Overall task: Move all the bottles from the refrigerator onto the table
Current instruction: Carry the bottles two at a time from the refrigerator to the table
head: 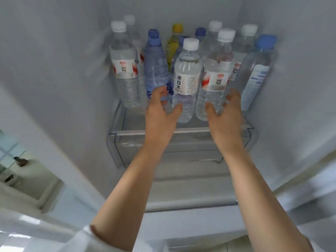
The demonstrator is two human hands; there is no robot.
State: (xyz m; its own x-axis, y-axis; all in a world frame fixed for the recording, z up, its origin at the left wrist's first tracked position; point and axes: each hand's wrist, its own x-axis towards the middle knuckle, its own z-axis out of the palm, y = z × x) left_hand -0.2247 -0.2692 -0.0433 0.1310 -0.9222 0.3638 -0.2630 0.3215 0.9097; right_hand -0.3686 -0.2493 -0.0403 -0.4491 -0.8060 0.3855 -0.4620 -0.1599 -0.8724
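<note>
Now both hands around front bottles.

White refrigerator interior walls, evenly and coolly lit. Clear glass shelf with pale front trim; below it, a transparent drawer. Lower left, beyond the cabinet edge: a pale tiled floor, two small dark objects too blurred to identify, and a white ledge.
</note>
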